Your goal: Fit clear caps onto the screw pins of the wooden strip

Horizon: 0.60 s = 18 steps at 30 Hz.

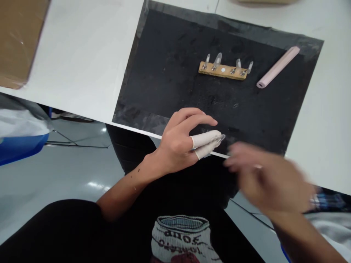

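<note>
Left hand [178, 140] held at the near edge of the worktop [82, 62], over the front border of a black mat [170, 80]. Two fingers wrapped in pale finger covers [205, 143], pressed together, with a small clear nail tip [221, 138] showing at their ends; index finger arched above them, apart. Whether the nail tip is pinched or fixed on a fingertip: cannot tell.

Right hand [263, 179] just beside, lower and to the right, heavily blurred; fingers loosely spread toward the covered fingers, with a pale speck near the fingertips, too smeared to identify. Grip on anything: cannot tell.

Farther back on the mat, a small wooden strip [222, 70] lying flat, carrying a row of clear nail tips [218, 58] standing up from it. To its right, well apart from both hands, a pink file [278, 67] lying at a slant, near the mat's far right corner.

At the far left of the worktop, a brown cardboard box [19, 40]. Below the edge, a blue and white bag [22, 135] over a glossy grey floor [68, 171].
</note>
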Tool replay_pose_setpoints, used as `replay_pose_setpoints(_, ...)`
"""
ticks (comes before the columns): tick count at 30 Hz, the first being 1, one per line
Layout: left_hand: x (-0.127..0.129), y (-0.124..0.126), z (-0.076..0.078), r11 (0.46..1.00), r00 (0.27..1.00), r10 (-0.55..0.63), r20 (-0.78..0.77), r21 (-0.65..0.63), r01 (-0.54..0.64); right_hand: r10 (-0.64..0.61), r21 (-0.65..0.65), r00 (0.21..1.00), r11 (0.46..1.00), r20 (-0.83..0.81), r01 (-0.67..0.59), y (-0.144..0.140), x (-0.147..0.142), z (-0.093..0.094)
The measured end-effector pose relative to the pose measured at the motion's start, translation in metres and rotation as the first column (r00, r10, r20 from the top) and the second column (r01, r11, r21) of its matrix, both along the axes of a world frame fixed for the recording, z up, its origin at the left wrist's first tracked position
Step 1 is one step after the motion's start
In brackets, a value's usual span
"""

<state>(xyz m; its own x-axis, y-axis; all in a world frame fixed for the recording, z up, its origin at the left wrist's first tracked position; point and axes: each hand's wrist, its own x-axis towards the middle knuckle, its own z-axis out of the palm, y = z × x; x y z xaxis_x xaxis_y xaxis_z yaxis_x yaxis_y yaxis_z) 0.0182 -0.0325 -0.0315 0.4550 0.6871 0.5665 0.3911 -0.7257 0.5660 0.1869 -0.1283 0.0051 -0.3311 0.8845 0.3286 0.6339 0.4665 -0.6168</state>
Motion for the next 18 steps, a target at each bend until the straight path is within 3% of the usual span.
replay_pose_setpoints(3, 0.001, 0.008, 0.001, 1.000, 0.999, -0.010, -0.034, -0.022, 0.009, 0.322, 0.087, 0.947, 0.943, -0.001, -0.320, 0.005, -0.002, -0.008)
replay_pose_setpoints(5, 0.001, 0.019, 0.002, 0.999, 0.998, -0.026, -0.062, -0.040, 0.024, 0.366, 0.062, 0.930, 0.929, -0.018, -0.364, 0.011, 0.001, -0.014)
replay_pose_setpoints(9, 0.002, 0.062, 0.003, 0.999, 0.994, -0.034, -0.106, -0.010, 0.033, 0.135, 0.045, 0.990, 0.990, -0.030, -0.134, 0.033, 0.019, -0.023)
replay_pose_setpoints(13, 0.007, 0.108, 0.003, 0.994, 0.993, -0.029, -0.115, 0.105, 0.041, -0.033, 0.030, 0.996, 0.999, -0.083, 0.036, 0.058, 0.039, -0.024)
replay_pose_setpoints(18, 0.009, 0.115, 0.000, 0.980, 0.995, 0.028, -0.096, 0.198, -0.009, -0.098, -0.023, 0.988, 0.995, -0.118, 0.096, 0.071, 0.058, -0.033)
